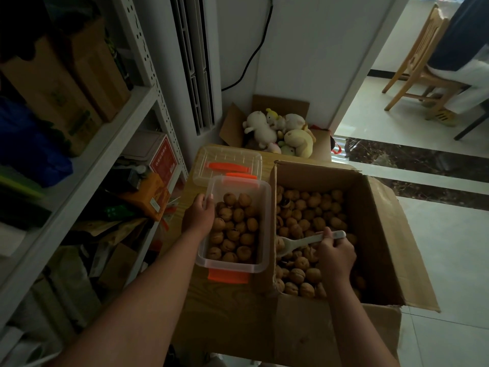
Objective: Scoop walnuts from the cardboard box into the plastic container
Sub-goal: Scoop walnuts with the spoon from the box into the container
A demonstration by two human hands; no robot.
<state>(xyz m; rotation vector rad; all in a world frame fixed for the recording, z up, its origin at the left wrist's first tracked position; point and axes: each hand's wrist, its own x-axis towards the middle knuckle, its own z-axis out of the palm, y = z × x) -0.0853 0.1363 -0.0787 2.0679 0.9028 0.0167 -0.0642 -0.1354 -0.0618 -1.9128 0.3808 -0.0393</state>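
Observation:
An open cardboard box (381, 234) full of walnuts (309, 215) sits at the right. Left of it stands a clear plastic container (264, 207) with orange clips, holding several walnuts (235, 229). My left hand (198, 215) grips the container's left rim. Inside the box, my right hand (334, 255) holds the handle of a white scoop (293, 243). The scoop's bowl points left, low among the walnuts near the box's left wall.
The container's clear lid (227, 161) with orange clips lies behind it on a wooden surface (238, 313). A box of plush toys (280, 133) is further back. Metal shelving (79, 160) with boxes fills the left. A person sits on a wooden chair (420, 64) at the far right.

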